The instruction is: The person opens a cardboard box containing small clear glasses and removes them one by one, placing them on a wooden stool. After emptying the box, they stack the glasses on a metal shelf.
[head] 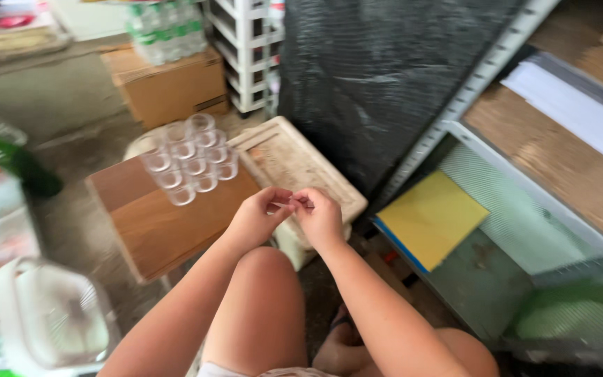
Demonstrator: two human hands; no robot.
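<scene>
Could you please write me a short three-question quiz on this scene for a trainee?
1. True or false: the left hand and right hand meet fingertip to fingertip.
2. The clear plastic cups stand on: A) the wooden board B) the yellow sheet C) the cardboard box
3. What colour is the sheet on the right?

Key: 1 true; 2 A; 3 yellow.

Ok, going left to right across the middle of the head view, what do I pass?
Green bottle → wooden board bearing clear plastic cups → left hand → right hand, fingertips meeting → yellow sheet → metal shelf rail.
</scene>
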